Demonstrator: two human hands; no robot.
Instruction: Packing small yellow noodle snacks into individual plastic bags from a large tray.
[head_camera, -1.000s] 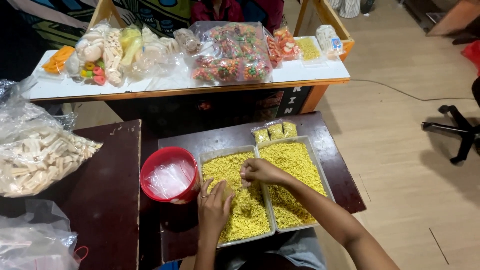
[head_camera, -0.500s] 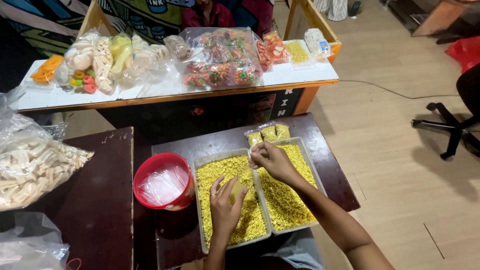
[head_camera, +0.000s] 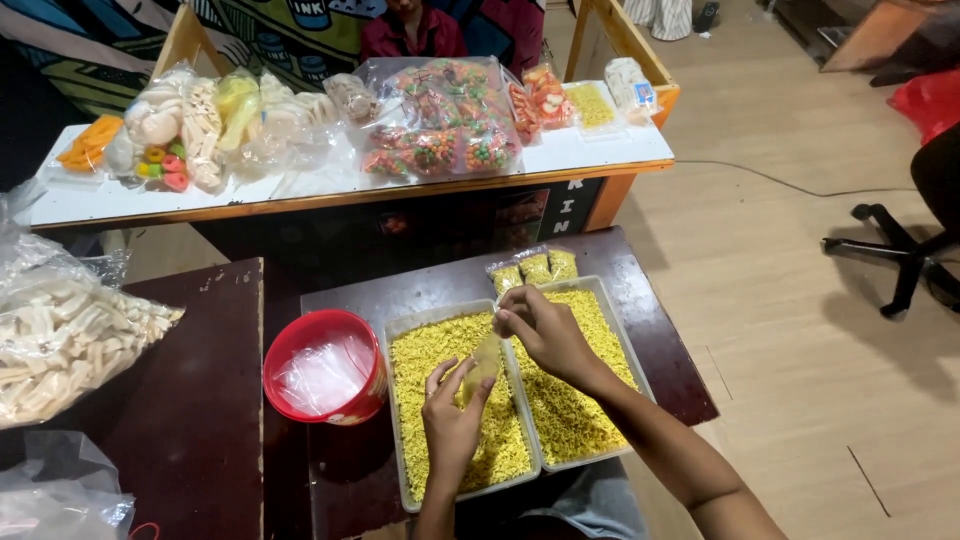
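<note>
Wood-look floor runs off to 3 o'clock, with an office chair base (head_camera: 900, 250) out there, and you're sat at a dark brown table (head_camera: 660, 340) with two clear trays side by side on it, both full of yellow crumbly snack.

Your left hand (head_camera: 452, 420) comes up from 6 o'clock, palm over the left tray (head_camera: 440, 410), fingers curled around the bottom of a small clear bag (head_camera: 482, 365) with a bit of yellow stuff in it. Your right hand (head_camera: 545, 330) reaches in from 5 o'clock, forearm crossing the right tray (head_camera: 590, 390), and its fingertips are pinched tight on the top of that same bag. So the bag hangs between both hands, right above the seam where the trays meet.

At 12 o'clock from your hands, just past the trays, lie a few filled little bags (head_camera: 535, 268). At 9 o'clock sits a red tub (head_camera: 325, 365) holding a stack of empty clear bags, touching the left tray. Further out at 9, a big sack of pale sticks (head_camera: 70, 335) rests on another dark table.

Across at 12, a white counter (head_camera: 600, 150) is loaded with bagged colourful snacks, and a person in a red top (head_camera: 412, 30) sits behind it. Nothing blocks your hands.
</note>
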